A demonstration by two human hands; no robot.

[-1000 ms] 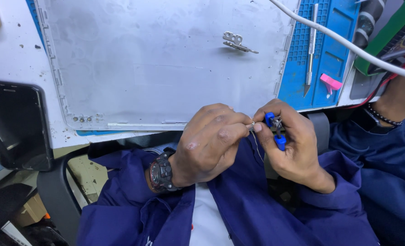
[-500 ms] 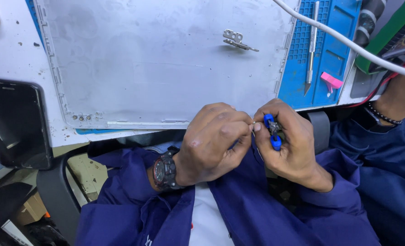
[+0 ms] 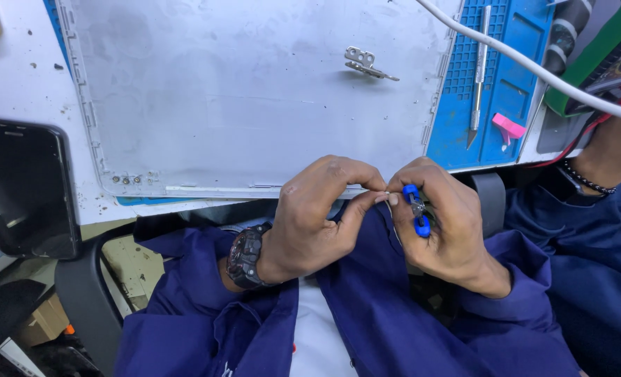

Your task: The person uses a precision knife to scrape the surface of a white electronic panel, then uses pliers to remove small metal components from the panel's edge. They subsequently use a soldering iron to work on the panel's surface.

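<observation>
- Head view. Person seated at a white tabletop (image 3: pixel 17 77), both hands held low over the lap, just in front of the tabletop's edge.
- Right hand (image 3: pixel 450 230): grip clamped on a small blue-handled tool (image 3: pixel 416 209), pliers or cutters by the look; the working end is hidden between the fingers.
- Left hand (image 3: pixel 321 216): thumb and forefinger pinched together right at the tool's tip, fingertips touching the right hand's. Something tiny and pale sits in the pinch; too small to name.
- Black wristwatch (image 3: pixel 246 257) on the left wrist; dark blue work jacket sleeves.
- Risk, as I judge it: the pinched piece is held over cloth and a chair gap, so a slip of the tool could flick it out of sight. Tool tip is close to the fingertips; a hard squeeze could nip skin.
- Grey metal laptop cover (image 3: pixel 254 91) lies flat on the tabletop, matte, scuffed, rounded corners, small screws near its lower left edge.
- Small metal hinge (image 3: pixel 367 63) rests on the cover, well apart from the hands.
- Blue ribbed work mat (image 3: pixel 516 42), right of the cover, carries a slim metal craft knife (image 3: pixel 479 70) and a pink tab (image 3: pixel 509 127).
- White cable (image 3: pixel 520 59) crosses above the mat.
- Black glossy phone (image 3: pixel 24 185) lies at the left.
- Another person's arm (image 3: pixel 607 150), beaded bracelet, at far right.
</observation>
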